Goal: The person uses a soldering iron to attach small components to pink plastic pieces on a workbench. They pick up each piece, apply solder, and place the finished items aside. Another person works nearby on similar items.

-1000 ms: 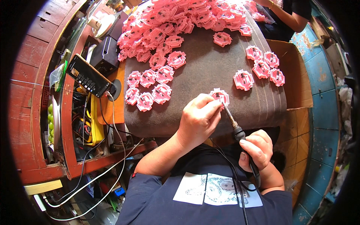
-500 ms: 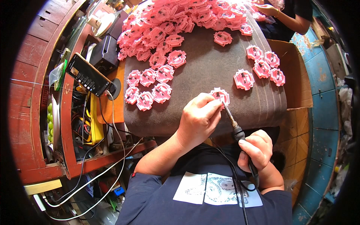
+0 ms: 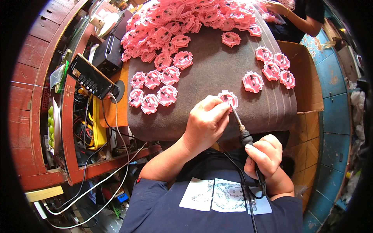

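My right hand is wrapped round the dark handle of a soldering iron, whose cord hangs down over my shirt. Its metal tip meets a pink plastic part with a dark piece in its middle, near the front edge of the mat. My left hand is closed in a pinch at the lower left of that same part. Whether its fingertips grip the part's rim or something thin is hidden. More parts of the same kind lie in a group at the left and another at the right.
A large pile of pink parts covers the far end of the dark mat. A phone leans on a stand at the left, with cables hanging below. Another person's arm is at the far right, above a cardboard box.
My right hand and the iron's handle have shifted very slightly left, while the tip stays at the pink part. My left hand has hardly moved.
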The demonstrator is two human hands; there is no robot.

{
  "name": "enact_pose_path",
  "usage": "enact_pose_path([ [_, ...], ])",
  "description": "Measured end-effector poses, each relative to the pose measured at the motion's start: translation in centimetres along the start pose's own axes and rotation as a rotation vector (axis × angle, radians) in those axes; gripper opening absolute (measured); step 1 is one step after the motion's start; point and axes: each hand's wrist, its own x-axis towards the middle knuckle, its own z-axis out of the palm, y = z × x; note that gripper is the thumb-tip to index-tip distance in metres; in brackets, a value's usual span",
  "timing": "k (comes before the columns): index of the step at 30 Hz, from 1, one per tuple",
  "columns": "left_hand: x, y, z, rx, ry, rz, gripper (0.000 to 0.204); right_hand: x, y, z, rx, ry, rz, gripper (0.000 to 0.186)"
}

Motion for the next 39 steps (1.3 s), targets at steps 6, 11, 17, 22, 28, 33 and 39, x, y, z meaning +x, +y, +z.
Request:
enact_pose_path([
  [6, 0.0, 0.0, -0.1, 0.003, -0.012, 0.0, 0.02, -0.9, -0.1, -0.3, 0.043, 0.049, 0.059, 0.033],
  [11, 0.0, -0.1, -0.1, 0.016, -0.005, 0.012, 0.02, -1.1, 0.2, -0.2, 0.039, 0.111, 0.096, 0.029],
  [17, -0.1, 0.0, -0.1, 0.013, -0.007, 0.002, 0.021, -1.3, 0.8, 0.8, 0.048, 0.176, 0.149, 0.036],
  [22, 0.0, -0.1, 0.0, 0.014, -0.002, 0.009, 0.021, -1.0, 2.7, 2.1, 0.118, 0.206, 0.149, 0.029],
  [28, 0.1, 0.2, 0.0, 0.016, 0.001, 0.009, 0.024, 1.1, 4.4, 4.1, 0.047, 0.194, 0.132, 0.04],
  [33, 0.1, 0.1, -0.1, -0.008, -0.002, 0.005, 0.024, 2.4, 4.3, 4.9, 0.044, 0.134, 0.172, 0.049],
  [39, 0.0, 0.0, 0.0, -0.019, 0.007, 0.009, 0.022, 2.8, 3.7, 5.3, -0.017, 0.113, 0.223, 0.058],
])
